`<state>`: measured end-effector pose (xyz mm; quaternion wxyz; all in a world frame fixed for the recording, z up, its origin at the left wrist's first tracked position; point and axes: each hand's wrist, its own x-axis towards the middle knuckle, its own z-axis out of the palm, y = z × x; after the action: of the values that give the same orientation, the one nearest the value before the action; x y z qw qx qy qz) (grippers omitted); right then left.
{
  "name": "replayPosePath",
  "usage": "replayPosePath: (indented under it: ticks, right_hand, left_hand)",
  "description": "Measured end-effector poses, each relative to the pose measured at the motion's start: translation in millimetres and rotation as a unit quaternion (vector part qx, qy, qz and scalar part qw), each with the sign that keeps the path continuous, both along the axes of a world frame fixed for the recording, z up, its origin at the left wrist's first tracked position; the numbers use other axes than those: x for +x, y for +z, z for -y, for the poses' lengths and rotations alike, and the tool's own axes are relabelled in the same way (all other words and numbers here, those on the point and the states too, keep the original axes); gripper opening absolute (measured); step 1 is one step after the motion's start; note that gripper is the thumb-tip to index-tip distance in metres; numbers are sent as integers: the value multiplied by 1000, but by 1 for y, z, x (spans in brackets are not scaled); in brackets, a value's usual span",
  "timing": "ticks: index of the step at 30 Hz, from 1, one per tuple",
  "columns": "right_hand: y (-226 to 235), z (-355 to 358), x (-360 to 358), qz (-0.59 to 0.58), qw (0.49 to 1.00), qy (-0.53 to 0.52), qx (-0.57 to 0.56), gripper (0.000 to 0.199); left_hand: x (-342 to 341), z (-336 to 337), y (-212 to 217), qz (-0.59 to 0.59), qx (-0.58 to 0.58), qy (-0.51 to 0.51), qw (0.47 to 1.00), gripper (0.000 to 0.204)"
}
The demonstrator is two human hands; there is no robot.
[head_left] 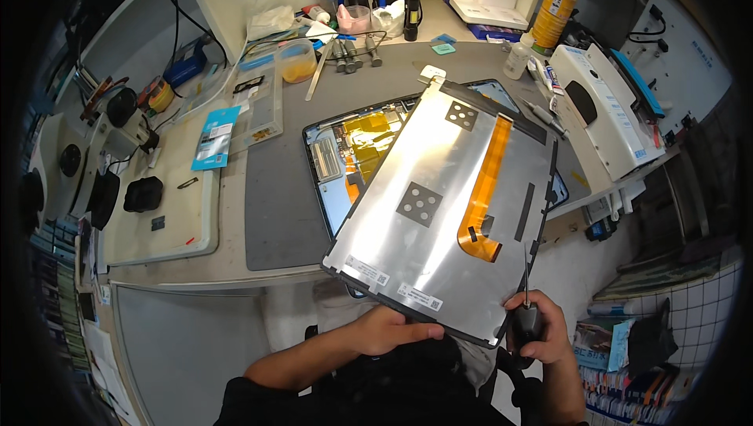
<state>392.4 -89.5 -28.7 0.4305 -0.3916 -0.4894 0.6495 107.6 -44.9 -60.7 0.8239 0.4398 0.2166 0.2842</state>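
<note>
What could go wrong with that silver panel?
The panel extends past the desk edge, so it might drop if the left hand slips. The orange cable lies exposed on it and could snag. The thin tool in the right hand sits close to the panel's edge and may scratch it.

A display panel (376,238) slants above a tablet chassis (325,161), its near end past the front edge of the desk (229,230), with the left hand (390,330) at its bottom edge and the right hand (547,325) at its near right corner. The chassis lies on a desk mat (278,230); a work tray (184,218) sits left, a canister (554,16) behind and right.
</note>
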Motion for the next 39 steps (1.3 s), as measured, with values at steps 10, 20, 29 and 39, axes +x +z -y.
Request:
replayPosePath:
  ticks: [10,20,29,39]
  right_hand:
    - [8,-9,3,6,1000,4,-3,72]
    - [48,-2,25,159,981,-104,51,72]
    - [60,47,61,398,915,-52,49,72]
    - [71,55,45,507,860,-9,54,66]
  left_hand:
    - [8,13,8,-65,11,37,997,24]
    - [52,2,4,14,-4,120,993,37]
    - [50,-12,-28,-84,36,-81,992,35]
    - [64,-31,-76,-269,328,-83,902,37]
